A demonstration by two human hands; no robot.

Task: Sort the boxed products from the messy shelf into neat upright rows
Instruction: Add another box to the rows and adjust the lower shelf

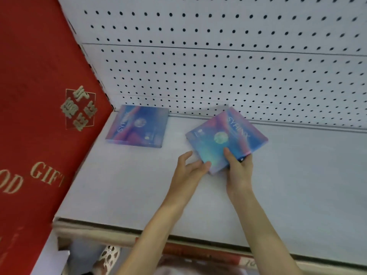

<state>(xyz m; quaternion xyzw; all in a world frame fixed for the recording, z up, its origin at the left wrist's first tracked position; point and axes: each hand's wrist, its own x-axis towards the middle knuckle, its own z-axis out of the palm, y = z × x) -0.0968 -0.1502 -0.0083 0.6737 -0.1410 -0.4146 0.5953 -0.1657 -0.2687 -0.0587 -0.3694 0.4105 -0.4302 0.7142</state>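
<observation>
Held box (228,133): mid-shelf, face up, turned diamond-wise with one corner pointing near; SYRINX lettering along its far-right edge; nearly square, no clear long axis.
Right hand (239,169): grips the near-right edge, thumb on top, fingers beneath.
Left hand (188,169): loosely spread, fingertips touching the near-left edge.
Second box (139,126): flat on the shelf (129,185), far left, beside the red gift box (39,126); lettering runs near-to-far.

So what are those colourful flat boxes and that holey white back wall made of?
The held box and the flat-lying box look like glossy printed cardboard: crisp edges, a shimmering pink-blue sheen. The back wall looks like white-painted metal pegboard, matt, with even rows of holes; it could be hardboard.
</observation>
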